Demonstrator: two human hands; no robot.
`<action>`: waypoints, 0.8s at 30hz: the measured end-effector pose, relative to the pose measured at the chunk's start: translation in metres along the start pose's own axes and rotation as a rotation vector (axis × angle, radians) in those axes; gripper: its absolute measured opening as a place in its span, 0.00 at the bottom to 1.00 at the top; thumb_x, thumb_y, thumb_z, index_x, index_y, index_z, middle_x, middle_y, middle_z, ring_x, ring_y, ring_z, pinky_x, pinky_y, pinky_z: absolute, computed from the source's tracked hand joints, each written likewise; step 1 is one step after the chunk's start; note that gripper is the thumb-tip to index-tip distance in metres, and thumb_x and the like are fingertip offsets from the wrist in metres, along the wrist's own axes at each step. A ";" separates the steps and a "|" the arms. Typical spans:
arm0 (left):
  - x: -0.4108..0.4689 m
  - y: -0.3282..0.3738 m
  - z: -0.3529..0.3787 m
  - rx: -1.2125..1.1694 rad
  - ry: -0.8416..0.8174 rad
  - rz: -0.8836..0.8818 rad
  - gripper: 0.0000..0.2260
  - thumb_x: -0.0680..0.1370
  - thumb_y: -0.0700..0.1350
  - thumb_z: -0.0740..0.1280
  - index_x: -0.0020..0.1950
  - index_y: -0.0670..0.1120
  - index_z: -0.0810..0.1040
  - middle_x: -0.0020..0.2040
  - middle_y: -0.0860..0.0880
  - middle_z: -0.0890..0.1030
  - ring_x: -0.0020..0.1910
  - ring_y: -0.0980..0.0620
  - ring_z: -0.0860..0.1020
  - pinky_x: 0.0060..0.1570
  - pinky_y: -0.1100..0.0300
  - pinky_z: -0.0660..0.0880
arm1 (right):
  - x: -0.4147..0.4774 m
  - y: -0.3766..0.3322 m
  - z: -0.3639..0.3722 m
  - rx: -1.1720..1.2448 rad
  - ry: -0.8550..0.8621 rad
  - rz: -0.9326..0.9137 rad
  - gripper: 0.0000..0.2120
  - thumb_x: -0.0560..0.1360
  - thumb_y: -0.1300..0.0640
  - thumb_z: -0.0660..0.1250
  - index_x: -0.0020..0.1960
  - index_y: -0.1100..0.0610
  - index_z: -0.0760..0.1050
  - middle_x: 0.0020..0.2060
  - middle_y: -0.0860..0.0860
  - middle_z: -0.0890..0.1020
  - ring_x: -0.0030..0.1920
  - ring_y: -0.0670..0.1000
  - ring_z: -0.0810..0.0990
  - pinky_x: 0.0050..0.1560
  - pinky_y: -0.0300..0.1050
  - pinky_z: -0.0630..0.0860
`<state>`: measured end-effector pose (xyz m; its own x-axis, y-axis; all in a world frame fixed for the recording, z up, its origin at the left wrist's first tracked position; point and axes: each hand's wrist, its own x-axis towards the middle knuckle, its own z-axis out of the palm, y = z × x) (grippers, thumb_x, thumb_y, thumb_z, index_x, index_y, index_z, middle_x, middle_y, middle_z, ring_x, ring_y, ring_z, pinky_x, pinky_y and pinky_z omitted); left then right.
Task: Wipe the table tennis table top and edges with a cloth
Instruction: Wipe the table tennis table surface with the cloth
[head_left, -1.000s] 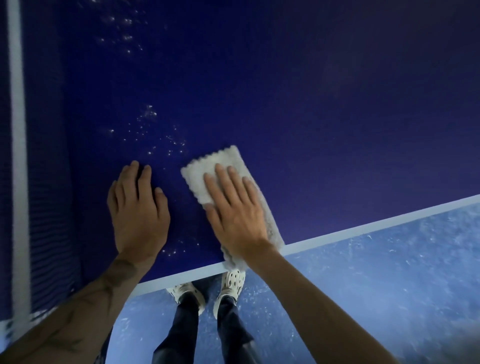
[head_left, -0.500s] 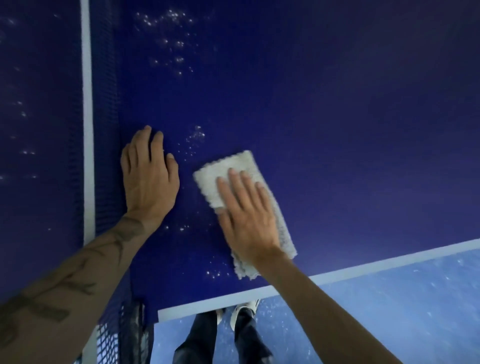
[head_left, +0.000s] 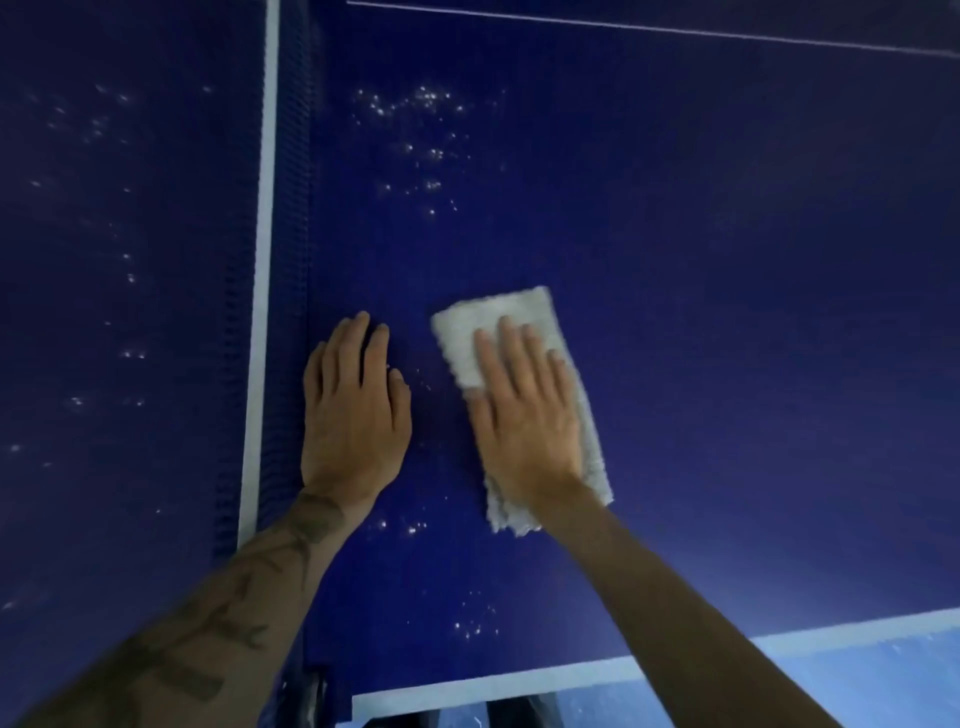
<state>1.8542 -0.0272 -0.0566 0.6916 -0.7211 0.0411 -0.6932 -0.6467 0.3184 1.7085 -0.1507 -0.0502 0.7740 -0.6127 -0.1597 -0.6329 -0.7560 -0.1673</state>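
Head view: both hands lie flat on the blue table tennis table top (head_left: 727, 312), with the cloth under the right one.
Just right of the net (head_left: 261, 312), the left hand (head_left: 353, 410) rests on the surface with straight fingers, holding nothing. Water droplets (head_left: 415, 140) lie ahead of it. The folded white cloth (head_left: 493, 317) is pressed flat under the straight-fingered right hand (head_left: 524, 415), well in from the white edge line (head_left: 831, 637). A good stroke likely keeps the whole palm down and pushes through the droplets in overlapping passes. Compared with half a second ago, the hands and cloth sit farther from the near edge, and more of the table beyond the net shows.
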 end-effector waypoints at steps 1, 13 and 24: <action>0.001 0.000 0.000 -0.002 -0.008 -0.005 0.21 0.87 0.46 0.54 0.79 0.41 0.66 0.81 0.41 0.64 0.80 0.41 0.63 0.80 0.41 0.58 | 0.014 0.013 -0.006 -0.005 0.010 0.076 0.29 0.89 0.43 0.43 0.88 0.48 0.45 0.87 0.50 0.46 0.87 0.53 0.42 0.86 0.58 0.44; 0.025 0.006 -0.002 -0.003 0.060 -0.102 0.21 0.85 0.47 0.56 0.75 0.40 0.70 0.75 0.41 0.71 0.73 0.40 0.70 0.74 0.41 0.67 | 0.083 0.008 -0.012 -0.008 0.000 -0.239 0.29 0.89 0.45 0.45 0.88 0.51 0.49 0.87 0.53 0.49 0.87 0.56 0.46 0.86 0.59 0.46; 0.077 -0.003 0.010 0.015 0.056 -0.170 0.23 0.85 0.48 0.56 0.78 0.41 0.67 0.80 0.42 0.66 0.78 0.41 0.64 0.78 0.42 0.61 | 0.219 -0.008 -0.034 0.030 0.054 -0.107 0.30 0.88 0.45 0.45 0.88 0.53 0.48 0.87 0.56 0.49 0.87 0.58 0.46 0.85 0.60 0.47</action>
<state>1.9075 -0.0827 -0.0637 0.8089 -0.5865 0.0411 -0.5681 -0.7618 0.3113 1.8834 -0.2870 -0.0507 0.8367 -0.5408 -0.0866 -0.5460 -0.8110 -0.2101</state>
